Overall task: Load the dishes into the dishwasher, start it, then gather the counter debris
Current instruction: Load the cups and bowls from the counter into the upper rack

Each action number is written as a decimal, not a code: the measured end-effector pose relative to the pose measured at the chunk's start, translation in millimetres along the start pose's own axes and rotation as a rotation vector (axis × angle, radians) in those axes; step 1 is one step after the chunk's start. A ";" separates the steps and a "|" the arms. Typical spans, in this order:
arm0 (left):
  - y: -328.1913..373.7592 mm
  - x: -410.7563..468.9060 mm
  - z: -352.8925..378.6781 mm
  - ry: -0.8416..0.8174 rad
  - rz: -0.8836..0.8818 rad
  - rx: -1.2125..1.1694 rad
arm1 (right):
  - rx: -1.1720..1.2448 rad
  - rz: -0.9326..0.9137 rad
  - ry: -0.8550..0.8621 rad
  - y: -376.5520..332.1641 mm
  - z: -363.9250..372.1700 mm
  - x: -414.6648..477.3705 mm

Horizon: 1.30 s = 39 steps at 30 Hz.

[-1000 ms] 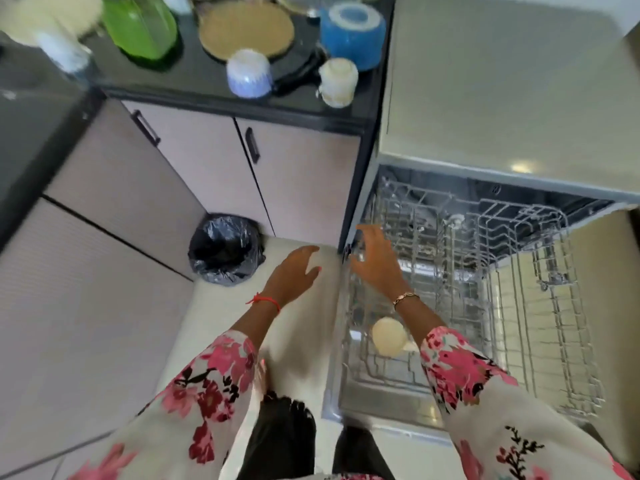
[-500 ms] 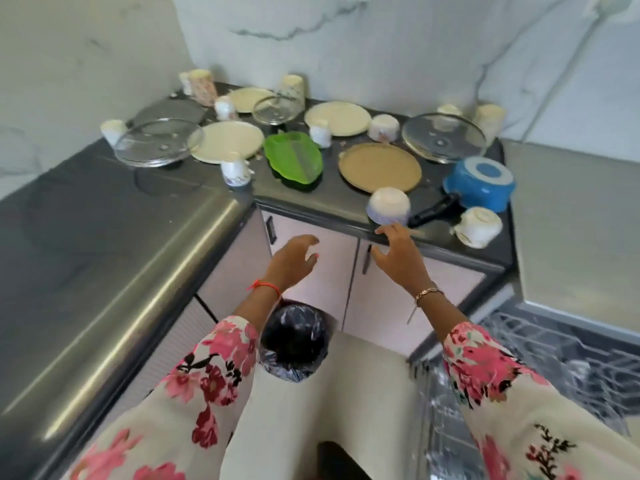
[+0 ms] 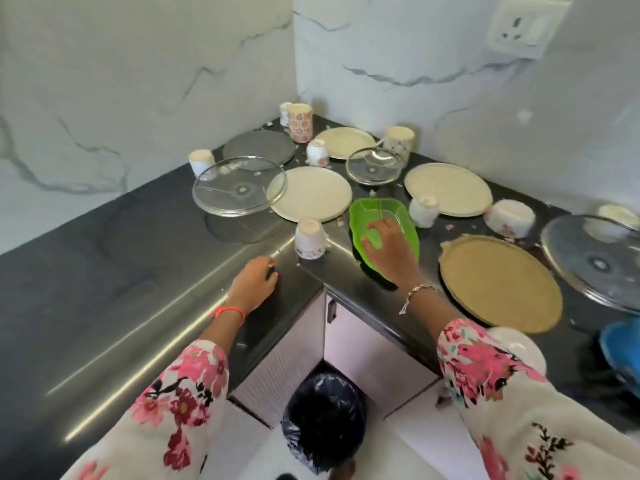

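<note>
At centre frame the right hand (image 3: 388, 249) lies on the green leaf-shaped dish (image 3: 382, 220), fingers inside its bowl and clasping its near side. The dish sits on the dark counter (image 3: 104, 271) at its inner corner. The left hand (image 3: 254, 284) rests curled on the counter edge, lower left of the dish, holding nothing. An upturned cup (image 3: 309, 239) stands just left of the dish; a tan round plate (image 3: 498, 282) lies to its right. A black-lined bin (image 3: 323, 417) stands below.
</note>
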<state>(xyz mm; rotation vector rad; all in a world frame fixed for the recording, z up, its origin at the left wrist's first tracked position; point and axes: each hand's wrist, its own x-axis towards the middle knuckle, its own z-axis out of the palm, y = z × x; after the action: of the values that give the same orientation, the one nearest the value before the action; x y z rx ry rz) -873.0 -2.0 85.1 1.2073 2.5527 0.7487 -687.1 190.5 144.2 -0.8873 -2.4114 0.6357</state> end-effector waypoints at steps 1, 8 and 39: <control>-4.8 8.6 -2.2 0.019 -0.021 -0.008 | 0.003 -0.011 -0.002 -0.1 4.3 15.3; -4.7 77.5 -49.8 0.326 -0.010 -0.106 | 0.067 -0.055 -0.058 -8.3 25.8 116.1; 30.5 584.4 -37.7 -0.122 0.180 0.172 | -0.352 0.714 -0.140 142.2 36.1 423.0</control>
<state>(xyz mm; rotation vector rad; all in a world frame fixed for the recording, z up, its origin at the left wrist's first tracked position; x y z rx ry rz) -1241.2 450.7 143.9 1.5033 2.4735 0.4802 -925.6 569.2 154.2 -1.9496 -2.3323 0.5246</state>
